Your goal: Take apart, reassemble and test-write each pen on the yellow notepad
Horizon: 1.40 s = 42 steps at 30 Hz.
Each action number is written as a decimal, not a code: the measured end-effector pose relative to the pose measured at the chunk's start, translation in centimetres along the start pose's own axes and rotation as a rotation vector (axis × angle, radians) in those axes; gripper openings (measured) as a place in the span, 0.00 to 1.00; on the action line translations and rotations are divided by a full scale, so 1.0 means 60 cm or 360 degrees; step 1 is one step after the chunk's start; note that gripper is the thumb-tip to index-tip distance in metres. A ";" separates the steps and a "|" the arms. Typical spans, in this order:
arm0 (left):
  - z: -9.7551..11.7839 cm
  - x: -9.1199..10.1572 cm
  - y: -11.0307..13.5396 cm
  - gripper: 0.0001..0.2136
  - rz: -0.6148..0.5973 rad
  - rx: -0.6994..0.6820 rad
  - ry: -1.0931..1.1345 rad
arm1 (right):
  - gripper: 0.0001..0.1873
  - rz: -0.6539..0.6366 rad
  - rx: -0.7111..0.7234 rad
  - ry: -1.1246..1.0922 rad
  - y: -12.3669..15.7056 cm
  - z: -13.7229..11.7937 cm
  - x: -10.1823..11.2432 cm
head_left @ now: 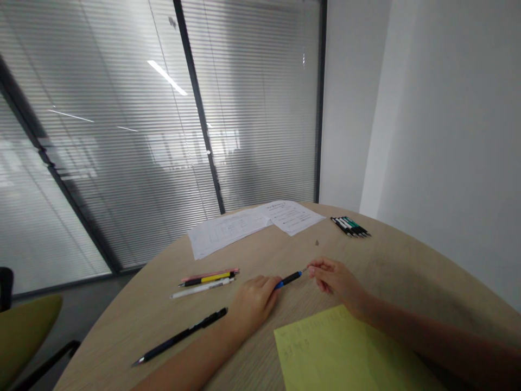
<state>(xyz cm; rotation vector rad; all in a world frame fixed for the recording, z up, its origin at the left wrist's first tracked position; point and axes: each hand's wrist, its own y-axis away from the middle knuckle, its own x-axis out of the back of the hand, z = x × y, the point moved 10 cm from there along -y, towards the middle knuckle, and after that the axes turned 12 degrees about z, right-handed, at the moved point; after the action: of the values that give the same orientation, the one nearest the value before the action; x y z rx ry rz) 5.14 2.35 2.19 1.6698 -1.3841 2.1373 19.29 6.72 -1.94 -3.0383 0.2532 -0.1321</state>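
In the head view, my left hand [254,298] rests on the table, closed around a blue and black mechanical pencil [291,278] whose metal tip points right. My right hand [331,278] pinches at that tip with thumb and forefinger; whatever lies between the fingertips is too small to make out. A black mechanical pencil [181,336] lies beside my left forearm. Behind the left hand are a red pencil [209,275], a yellow and black one [209,279] and a white one [202,288]. Under my right forearm lies a yellow sheet [325,350] with faint handwriting.
The round wooden table [252,247] bears printed white papers [232,231] at its far edge. A row of several black, white and green pencils [350,227] lies far right, near a small dark bit [317,243]. A green chair [28,336] stands left.
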 end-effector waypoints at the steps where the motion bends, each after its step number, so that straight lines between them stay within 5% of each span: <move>1: 0.000 0.000 0.000 0.10 0.0000 0.0001 -0.0002 | 0.12 0.0001 0.0004 0.0001 0.000 0.001 0.000; 42: 0.018 0.003 -0.001 0.10 0.0017 -0.0122 0.0053 | 0.09 -0.0243 0.0094 0.0172 0.003 0.004 -0.026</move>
<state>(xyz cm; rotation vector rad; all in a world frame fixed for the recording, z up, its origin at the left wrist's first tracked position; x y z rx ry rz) 5.86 1.55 2.38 1.5961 -1.4497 2.0800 17.74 6.81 -2.34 -2.9928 0.0233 -0.3093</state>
